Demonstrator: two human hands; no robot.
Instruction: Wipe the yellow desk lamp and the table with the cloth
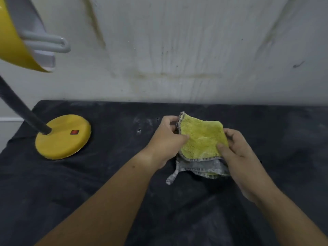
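My left hand and right hand pinch the cloth by opposite edges; I judge it soft, light, floppy.

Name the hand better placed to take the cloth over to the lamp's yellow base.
Left. The left hand pinches the cloth and lies nearer the lamp base; the right hand, also gripping it, would likely have to reach across.
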